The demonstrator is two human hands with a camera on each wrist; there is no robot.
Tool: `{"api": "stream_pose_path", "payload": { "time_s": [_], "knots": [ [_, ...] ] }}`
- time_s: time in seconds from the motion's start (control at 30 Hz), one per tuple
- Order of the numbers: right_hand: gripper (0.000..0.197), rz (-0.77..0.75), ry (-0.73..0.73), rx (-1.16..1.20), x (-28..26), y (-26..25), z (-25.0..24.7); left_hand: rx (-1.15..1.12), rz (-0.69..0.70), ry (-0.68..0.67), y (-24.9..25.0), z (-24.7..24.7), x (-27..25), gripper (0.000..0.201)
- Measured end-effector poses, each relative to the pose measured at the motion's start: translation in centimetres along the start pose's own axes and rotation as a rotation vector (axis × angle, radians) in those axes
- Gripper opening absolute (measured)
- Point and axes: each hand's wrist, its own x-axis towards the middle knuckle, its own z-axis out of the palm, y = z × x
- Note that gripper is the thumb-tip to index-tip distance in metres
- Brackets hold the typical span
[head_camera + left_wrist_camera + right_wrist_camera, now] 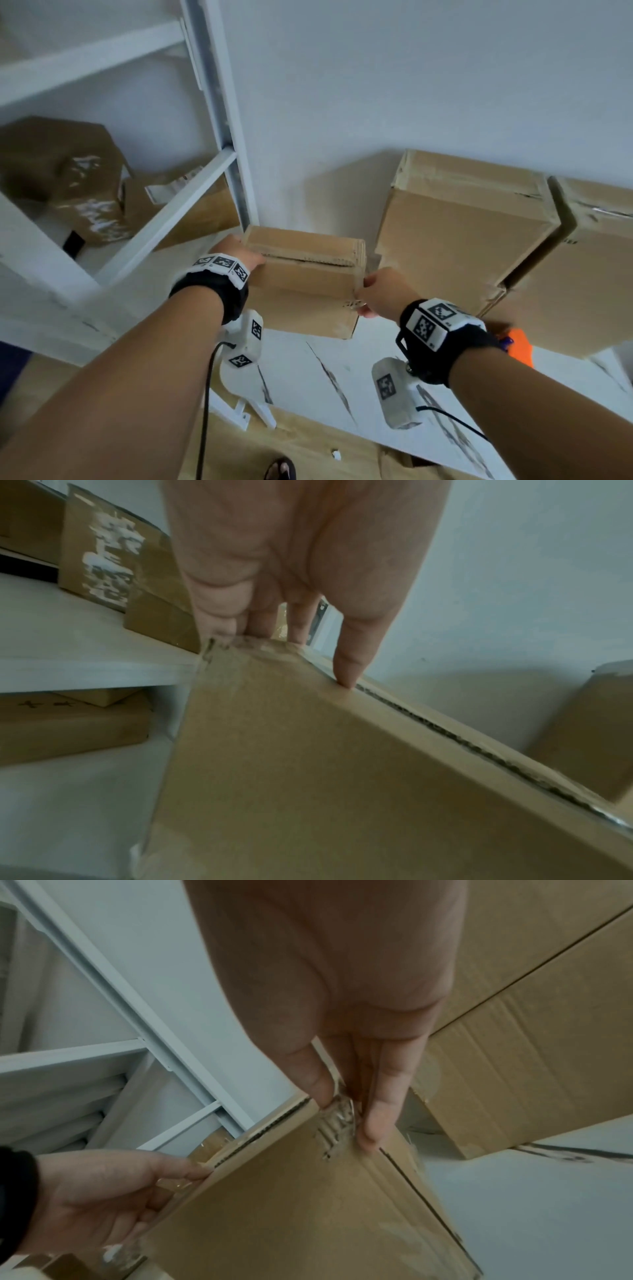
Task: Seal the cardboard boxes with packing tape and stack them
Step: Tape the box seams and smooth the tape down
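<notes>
A small cardboard box is held up between both hands, close to the wall and above the white table. Its top seam shows as a dark slit between the flaps. My left hand grips the box's left end, thumb on the top edge and fingers behind. My right hand pinches the right end, where wrinkled clear tape lies under the fingertips. In the right wrist view the left hand wraps the box's far corner.
Two large cardboard boxes stand against the wall at the right. An orange tape dispenser peeks from behind my right wrist. A white metal shelf at the left holds several taped boxes. A sandalled foot shows below.
</notes>
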Motion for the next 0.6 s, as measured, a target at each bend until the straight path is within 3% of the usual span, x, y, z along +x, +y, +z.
{"api": "stream_pose_path", "payload": {
  "time_s": [0.2,0.33,0.43,0.53,0.6],
  "knots": [
    [0.026,0.024,0.078,-0.022,4.0,-2.0,0.6,-0.031,0.07,-0.041,0.3,0.6,7.5,0.073],
    [0.045,0.014,0.17,-0.011,5.5,-2.2,0.7,-0.015,0.114,-0.075,2.4,0.5,8.4,0.057],
    [0.021,0.027,0.158,-0.231,5.5,-2.7,0.5,0.003,0.164,-0.088,3.5,1.4,9.8,0.054],
    [0.042,0.019,0.179,-0.404,5.8,-3.2,0.5,0.035,0.217,-0.095,4.4,2.2,10.9,0.057],
    [0.038,0.007,0.199,-0.517,5.9,-3.5,0.5,0.062,0.25,-0.102,4.9,2.3,11.4,0.054]
  ]
}}
